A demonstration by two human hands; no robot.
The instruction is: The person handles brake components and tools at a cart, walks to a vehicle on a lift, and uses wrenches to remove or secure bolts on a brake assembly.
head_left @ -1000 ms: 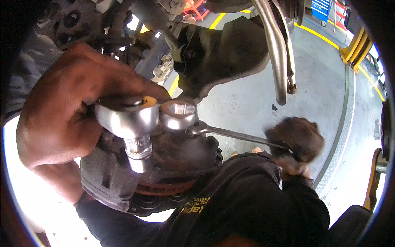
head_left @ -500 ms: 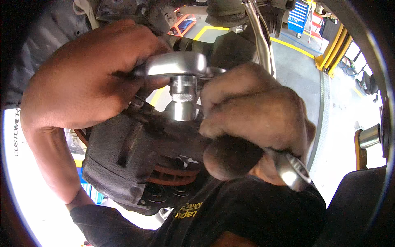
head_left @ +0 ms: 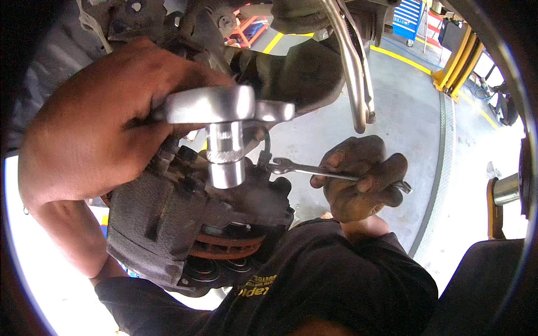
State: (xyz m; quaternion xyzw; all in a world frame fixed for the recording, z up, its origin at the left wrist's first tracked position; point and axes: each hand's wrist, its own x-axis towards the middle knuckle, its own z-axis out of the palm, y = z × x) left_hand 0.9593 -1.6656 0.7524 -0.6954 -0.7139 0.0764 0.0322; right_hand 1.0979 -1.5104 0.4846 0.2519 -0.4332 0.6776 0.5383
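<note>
My left hand (head_left: 95,117) is closed around a ratchet (head_left: 210,105), whose handle is mostly hidden in the fist. A silver socket (head_left: 226,157) points down from the ratchet's head. Behind that head shows another shiny rounded metal end (head_left: 274,111); I cannot tell what it belongs to. My right hand (head_left: 361,179) grips a slim combination wrench (head_left: 314,168) between thumb and fingers. The wrench's open end lies beside a fitting on the dark brake caliper (head_left: 151,224); whether they touch, I cannot tell. Below the caliper's upper part shows the rusty brake disc edge (head_left: 224,247).
A bare metal rod (head_left: 350,67) hangs down above my right hand. Dark suspension parts (head_left: 297,73) fill the space overhead. Farther off stand a blue tool cabinet (head_left: 407,19), a yellow lift post (head_left: 451,61) and a red cart (head_left: 246,31) on the grey floor (head_left: 403,112).
My right hand has drawn away from the ratchet, down and off, and its wrench now lies across toward the caliper. My left hand has shifted slightly left and down with the ratchet.
</note>
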